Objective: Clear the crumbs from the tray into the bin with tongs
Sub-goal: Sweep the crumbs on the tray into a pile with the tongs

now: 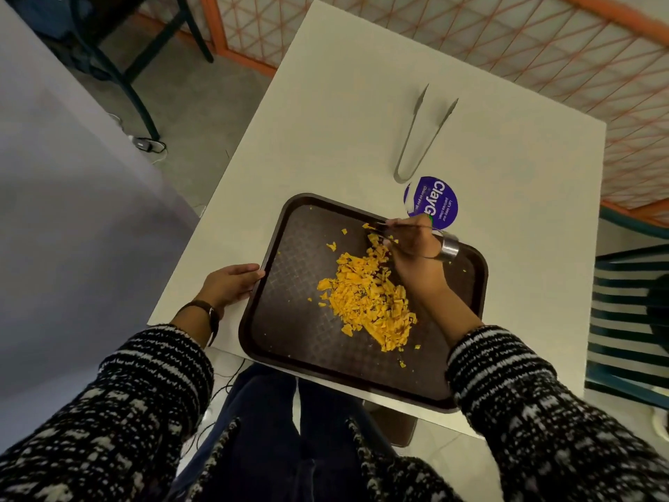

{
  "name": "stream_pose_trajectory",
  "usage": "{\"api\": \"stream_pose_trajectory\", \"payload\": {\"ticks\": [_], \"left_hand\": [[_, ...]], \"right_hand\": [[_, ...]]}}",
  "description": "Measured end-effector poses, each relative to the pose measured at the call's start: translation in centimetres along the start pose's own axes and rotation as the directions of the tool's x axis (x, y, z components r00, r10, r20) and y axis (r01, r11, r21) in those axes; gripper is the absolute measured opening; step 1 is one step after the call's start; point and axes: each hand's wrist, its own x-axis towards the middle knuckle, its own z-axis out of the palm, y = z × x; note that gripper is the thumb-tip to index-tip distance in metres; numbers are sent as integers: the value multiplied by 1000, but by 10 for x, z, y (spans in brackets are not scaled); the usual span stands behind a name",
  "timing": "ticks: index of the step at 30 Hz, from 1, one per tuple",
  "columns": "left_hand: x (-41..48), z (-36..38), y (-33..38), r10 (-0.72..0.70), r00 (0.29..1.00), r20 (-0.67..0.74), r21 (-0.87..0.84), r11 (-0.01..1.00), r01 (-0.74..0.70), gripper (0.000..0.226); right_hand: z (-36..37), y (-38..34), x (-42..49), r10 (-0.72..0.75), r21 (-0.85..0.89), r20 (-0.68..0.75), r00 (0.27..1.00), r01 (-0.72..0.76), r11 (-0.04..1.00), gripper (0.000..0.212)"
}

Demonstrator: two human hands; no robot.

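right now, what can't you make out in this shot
Head view only:
- Bin: not in frame at all.
- Tips of the tongs: blurred and partly behind the right hand, so I cannot tell whether they pinch any crumbs.
- Sticker: the small print is too small to read, and the right hand covers its near edge.
- Tray: the near right corner is hidden by the right sleeve.

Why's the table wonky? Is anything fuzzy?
Head view: the wide lens warps the white square table; the orange lattice screen at top right is smeared; the right hand and its small metal tongs look soft; the heap of orange crumbs is sharp.
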Motion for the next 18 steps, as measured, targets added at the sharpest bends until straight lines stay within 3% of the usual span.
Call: {"api": "stream_pose_trajectory", "payload": {"ticks": [4,11,16,18], "left_hand": [[1,-1,0,0,1000,2,-1,1000,0,41],[3,-2,-1,-21,999,38,-25,999,22,39],[6,-3,-1,-31,998,47,-10,999,32,41],[6,-3,-1,-32,998,54,-11,999,33,40]], "right_hand": [[13,7,4,46,-26,38,998,-45,999,26],[14,1,-49,129,-7,107,986,-129,992,28],[1,-6,-49,121,56,6,993,-121,991,29],[1,-5,-29,85,-5,-70,994,-86,996,25]]}}
